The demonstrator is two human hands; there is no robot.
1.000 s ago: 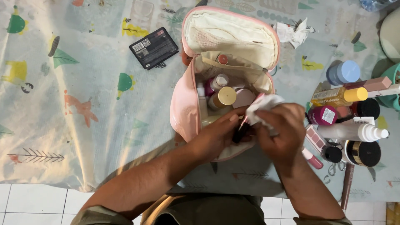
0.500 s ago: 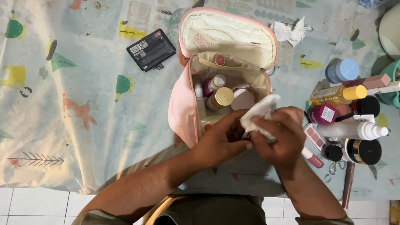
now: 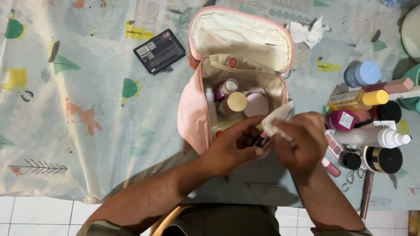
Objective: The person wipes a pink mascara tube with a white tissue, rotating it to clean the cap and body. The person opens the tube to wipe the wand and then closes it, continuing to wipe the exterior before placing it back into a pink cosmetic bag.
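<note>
Seen from above, the person's left hand [image 3: 234,150] pinches a small dark cosmetic tube [image 3: 261,140], steadying it so the right hand [image 3: 302,142], closed on a white tissue [image 3: 278,117], can press the tissue against it. Just beyond both hands stands an open pink cosmetic bag [image 3: 192,109] packed with upright bottles. Right of the right hand, more bottles and jars [image 3: 372,118] crowd the patterned mat [image 3: 87,87]; a black palette [image 3: 159,51] lies far left.

Small dark tube [image 3: 261,140], lipstick-like, pinkish band near upper end; tilted, mostly hidden between fingers, cap state unclear. White tissue [image 3: 277,119], crumpled, pressed against tube's upper end, held just above the open pink pouch [image 3: 192,113].
</note>
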